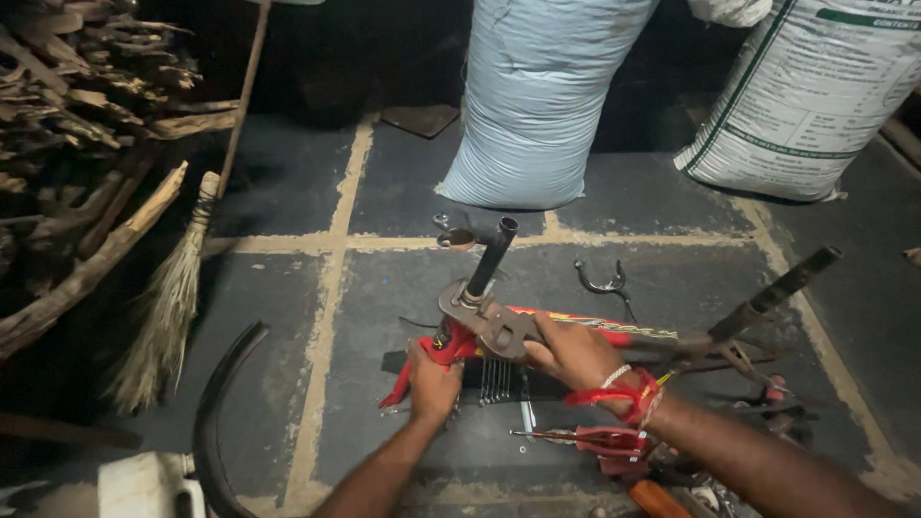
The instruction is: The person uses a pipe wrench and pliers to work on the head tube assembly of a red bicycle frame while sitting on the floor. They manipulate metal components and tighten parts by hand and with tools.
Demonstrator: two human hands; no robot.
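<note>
A red bicycle frame (pixel 585 329) lies on the dark floor, its black steerer tube (pixel 491 257) sticking up and away from me. A large grey adjustable wrench (pixel 484 321) is clamped at the base of that tube. My right hand (pixel 568 353), with red thread bands on the wrist, grips the wrench handle. My left hand (pixel 431 382) holds the red front part of the frame just below the head tube. A row of metal keys or spokes (pixel 494 381) lies under the frame.
Two big sacks stand behind, a pale blue sack (pixel 537 96) and a white printed sack (pixel 815 96). A broom (pixel 173 297) and stacked firewood (pixel 77 115) are at left. A black mudguard (pixel 216 412), a metal bracket (pixel 602 281) and red-handled pliers (pixel 600 441) lie on the floor.
</note>
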